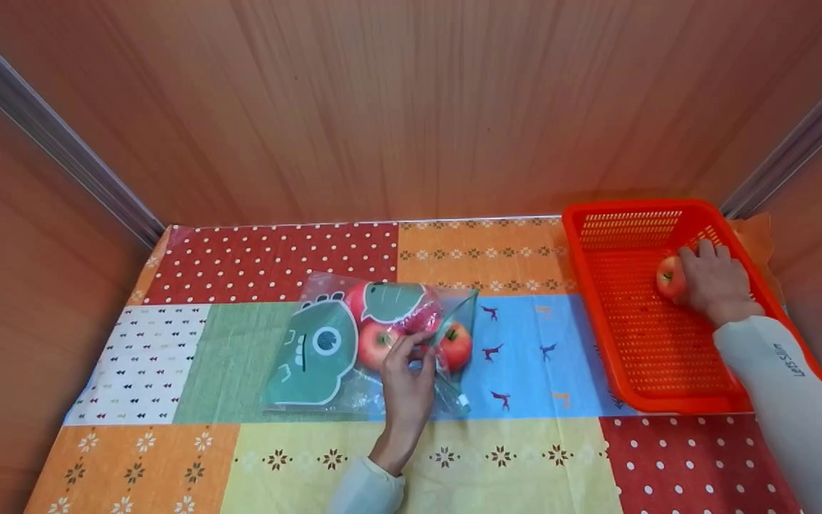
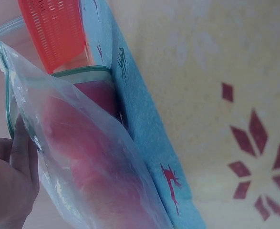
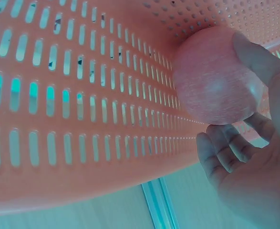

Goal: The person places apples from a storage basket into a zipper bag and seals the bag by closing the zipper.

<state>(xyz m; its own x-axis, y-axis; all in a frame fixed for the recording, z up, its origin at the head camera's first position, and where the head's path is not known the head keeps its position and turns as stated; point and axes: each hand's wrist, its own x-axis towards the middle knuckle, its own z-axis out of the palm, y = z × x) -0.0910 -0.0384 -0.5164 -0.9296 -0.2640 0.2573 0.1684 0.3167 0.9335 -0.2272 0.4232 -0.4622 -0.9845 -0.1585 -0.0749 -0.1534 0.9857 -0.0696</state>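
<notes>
A clear zip bag (image 1: 311, 357) printed with a green cartoon monster lies on the cloth, several red apples inside. One apple (image 1: 456, 346) sits by its green-edged mouth, which faces right. My left hand (image 1: 408, 385) pinches the bag's mouth edge; the left wrist view shows the fingers at the raised green zip strip (image 2: 8, 102). To the right, my right hand (image 1: 718, 278) reaches into an orange-red plastic basket (image 1: 632, 357). It grips an apple (image 1: 668, 278) there, thumb on one side and fingertips on the other in the right wrist view, close to the perforated wall (image 3: 97, 105).
A patchwork-patterned cloth (image 1: 447, 464) covers the table. Wood-grain panels (image 1: 411, 107) stand behind and at both sides, with grey metal strips (image 1: 61, 135) at the corners. The basket stands near the right panel.
</notes>
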